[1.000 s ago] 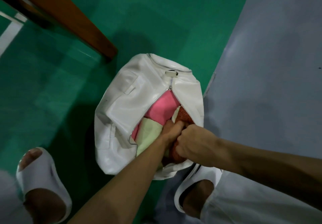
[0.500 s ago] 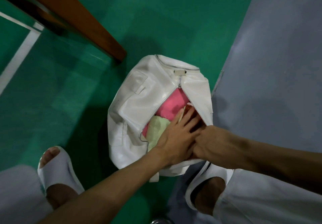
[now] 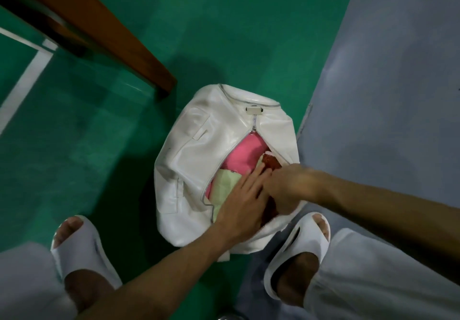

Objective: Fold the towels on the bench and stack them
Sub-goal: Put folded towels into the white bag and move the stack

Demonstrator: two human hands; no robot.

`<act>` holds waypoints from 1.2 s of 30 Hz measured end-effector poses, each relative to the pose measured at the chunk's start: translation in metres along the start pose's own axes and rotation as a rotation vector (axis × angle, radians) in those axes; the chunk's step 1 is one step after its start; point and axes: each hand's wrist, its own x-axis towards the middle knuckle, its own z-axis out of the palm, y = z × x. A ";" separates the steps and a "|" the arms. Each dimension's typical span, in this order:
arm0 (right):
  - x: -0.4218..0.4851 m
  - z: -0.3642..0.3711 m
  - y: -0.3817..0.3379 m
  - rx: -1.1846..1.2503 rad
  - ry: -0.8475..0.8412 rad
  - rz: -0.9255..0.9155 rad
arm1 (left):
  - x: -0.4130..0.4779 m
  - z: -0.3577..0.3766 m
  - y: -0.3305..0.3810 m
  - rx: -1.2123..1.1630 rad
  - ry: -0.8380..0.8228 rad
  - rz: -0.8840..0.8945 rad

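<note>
The red towel [image 3: 271, 163] sits in the open white bag [image 3: 199, 145] on the floor, beside the pink towel [image 3: 245, 154] and green towel [image 3: 225, 185]; a second ago both hands bunched on it; now the left hand [image 3: 245, 200] presses flat and the right hand [image 3: 288, 188] stays curled on it, so a pull-out looks near. Its long axis follows the zip, its far end pointing away from the feet

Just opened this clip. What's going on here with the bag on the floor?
A person stands over a white bag on the floor, unzipped and stuffed with towels. The left hand lies flat, fingers straight, on the pale green towel, with its fingertips near the pink towel. The right hand has its grip on the red towel at the opening's right side. Every towel in view is in the bag; the wooden bench stands just beyond.
</note>
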 end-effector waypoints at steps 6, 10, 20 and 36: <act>0.029 -0.001 -0.045 0.763 0.200 0.630 | -0.052 -0.010 -0.010 0.149 -0.151 -0.322; 0.043 0.059 -0.094 1.068 0.696 0.811 | -0.066 -0.002 -0.009 0.186 -0.249 -0.376; 0.079 0.095 -0.095 1.374 1.047 0.758 | -0.062 -0.035 -0.002 0.162 0.048 -0.178; 0.127 0.002 -0.097 0.367 1.104 0.089 | 0.035 -0.159 -0.090 0.263 0.081 -0.777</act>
